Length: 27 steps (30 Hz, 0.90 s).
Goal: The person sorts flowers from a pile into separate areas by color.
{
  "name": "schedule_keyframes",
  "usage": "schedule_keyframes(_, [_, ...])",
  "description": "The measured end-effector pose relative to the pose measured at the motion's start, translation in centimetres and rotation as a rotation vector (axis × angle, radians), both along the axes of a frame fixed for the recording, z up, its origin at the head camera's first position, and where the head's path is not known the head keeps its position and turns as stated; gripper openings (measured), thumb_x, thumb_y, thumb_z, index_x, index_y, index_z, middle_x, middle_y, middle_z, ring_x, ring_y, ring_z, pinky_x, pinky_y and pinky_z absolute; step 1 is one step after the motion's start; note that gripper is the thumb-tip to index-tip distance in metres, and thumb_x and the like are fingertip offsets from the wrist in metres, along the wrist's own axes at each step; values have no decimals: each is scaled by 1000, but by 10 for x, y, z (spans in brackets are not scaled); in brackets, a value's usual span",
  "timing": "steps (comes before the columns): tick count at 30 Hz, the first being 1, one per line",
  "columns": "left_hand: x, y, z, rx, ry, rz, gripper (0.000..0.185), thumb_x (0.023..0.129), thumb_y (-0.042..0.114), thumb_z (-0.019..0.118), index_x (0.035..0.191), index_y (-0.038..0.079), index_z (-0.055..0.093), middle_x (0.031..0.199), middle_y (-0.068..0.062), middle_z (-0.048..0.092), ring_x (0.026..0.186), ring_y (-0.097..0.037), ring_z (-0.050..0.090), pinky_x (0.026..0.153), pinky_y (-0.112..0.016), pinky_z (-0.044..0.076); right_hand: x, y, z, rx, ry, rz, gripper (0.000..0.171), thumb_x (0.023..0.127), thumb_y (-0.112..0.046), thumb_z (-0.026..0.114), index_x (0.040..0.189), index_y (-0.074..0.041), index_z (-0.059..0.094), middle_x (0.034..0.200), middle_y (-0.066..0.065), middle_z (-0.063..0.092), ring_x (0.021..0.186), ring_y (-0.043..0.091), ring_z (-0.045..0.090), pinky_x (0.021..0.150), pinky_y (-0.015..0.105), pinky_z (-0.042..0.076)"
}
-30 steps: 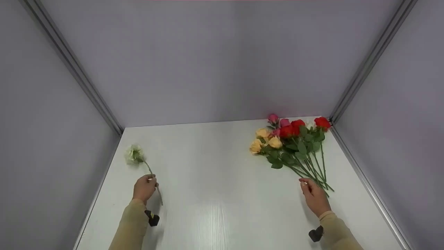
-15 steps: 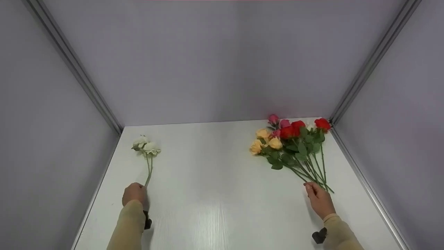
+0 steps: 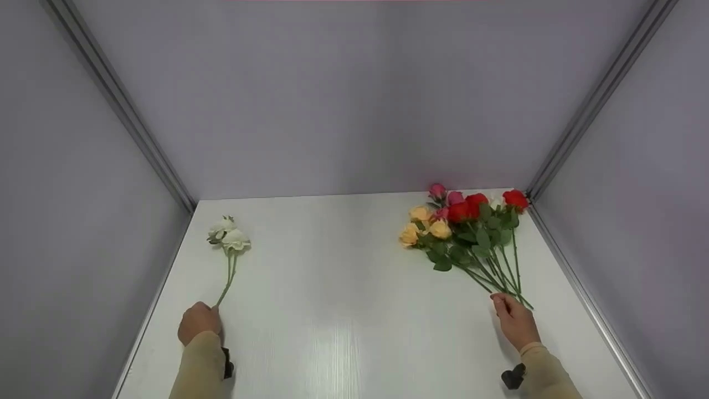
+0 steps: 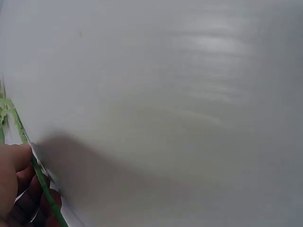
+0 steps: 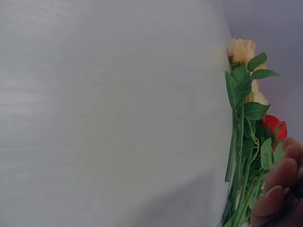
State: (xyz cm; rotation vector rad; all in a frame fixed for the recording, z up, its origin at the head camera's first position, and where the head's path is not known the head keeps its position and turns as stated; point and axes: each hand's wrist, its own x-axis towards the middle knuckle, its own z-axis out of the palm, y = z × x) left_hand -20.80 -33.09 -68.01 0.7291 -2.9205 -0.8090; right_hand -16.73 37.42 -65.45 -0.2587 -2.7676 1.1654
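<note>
At the left of the head view, my left hand (image 3: 199,323) grips the lower stems of white flowers (image 3: 235,240). Two pale blooms show, and their thin stems come together just above the hand. Close up in the left wrist view, thumb and fingers pinch a green stem (image 4: 41,182). On the right, my right hand (image 3: 518,321) lies at the lower ends of a bunch of flowers (image 3: 481,235) with yellow, pink, red and white heads. Its fingers are loosely bent beside the green stems (image 5: 241,187), with no grip on them visible. Some stem ends are hidden behind this hand.
A white, glossy tabletop (image 3: 327,266) lies between the two hands. Grey panels (image 3: 310,111) close it in at the back and both sides, with metal rails (image 3: 587,288) along the edges.
My left hand has drawn back toward me and leftward with the white flowers, which have turned so two blooms show. My right hand has shifted slightly right and nearer; the bunch has not moved.
</note>
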Motion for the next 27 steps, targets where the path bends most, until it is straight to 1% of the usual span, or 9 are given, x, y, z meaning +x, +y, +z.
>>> schedule_keyframes(2, [1, 0, 2, -3, -6, 7, 27, 95, 16, 55, 94, -11, 62, 83, -26, 65, 76, -43, 63, 61, -50, 49, -2, 2, 0, 30, 14, -14, 38, 102, -37, 46, 118, -6, 63, 84, 9, 58, 71, 17, 49, 61, 29, 41])
schedule_keyframes(5, [1, 1, 6, -2, -8, -7, 28, 94, 15, 55, 93, -12, 60, 83, -28, 64, 77, -45, 63, 62, -50, 49, -5, 7, -1, 97, 49, -50, 33, 99, -30, 53, 115, -3, 63, 86, 9, 57, 75, 21, 51, 65, 33, 42])
schedule_keyframes(8, [0, 0, 9, 4, -17, -21, 29, 94, 15, 55, 93, -13, 61, 84, -28, 64, 78, -46, 63, 64, -52, 49, -9, 13, -1, 171, 99, -83, 28, 95, -19, 60, 114, 2, 61, 96, 16, 57, 87, 30, 54, 74, 43, 45])
schedule_keyframes(10, [0, -1, 11, 16, -33, -31, 30, 94, 16, 54, 93, -13, 61, 83, -28, 65, 78, -45, 63, 64, -52, 49, -12, 18, -2, 221, 133, -107, 30, 91, -14, 64, 115, 5, 60, 104, 22, 55, 95, 38, 54, 79, 51, 44])
schedule_keyframes(12, [2, -3, 11, 28, -50, -36, 30, 94, 16, 54, 92, -13, 61, 83, -27, 65, 77, -45, 63, 64, -51, 49, -14, 22, -3, 276, 143, -121, 35, 89, -12, 67, 118, 6, 58, 112, 27, 52, 102, 43, 51, 83, 56, 43])
schedule_keyframes(15, [5, -4, 9, 47, -62, -41, 31, 94, 17, 54, 93, -14, 61, 82, -27, 65, 77, -44, 63, 65, -51, 49, -18, 26, -4, 327, 110, -115, 43, 89, -13, 67, 126, 5, 54, 122, 29, 47, 108, 46, 46, 84, 59, 41])
schedule_keyframes(18, [5, -4, 8, 63, -56, -33, 31, 93, 17, 55, 92, -12, 62, 81, -25, 66, 77, -44, 63, 66, -51, 49, -21, 29, -5, 344, 34, -87, 46, 91, -15, 63, 130, 6, 51, 125, 31, 46, 110, 49, 45, 84, 61, 40])
schedule_keyframes(23, [1, -4, 7, 83, -59, -14, 31, 93, 19, 56, 92, -11, 62, 82, -25, 66, 79, -44, 63, 67, -51, 49, -23, 30, -11, 315, -78, -60, 42, 94, -16, 57, 128, 8, 52, 124, 35, 46, 111, 53, 45, 86, 63, 40])
schedule_keyframes(27, [-1, -5, 6, 85, -60, -8, 32, 93, 19, 56, 95, -12, 62, 85, -26, 66, 80, -44, 63, 66, -51, 49, -26, 28, -11, 304, -97, -64, 38, 95, -16, 57, 126, 5, 55, 123, 33, 46, 112, 52, 46, 86, 62, 41])
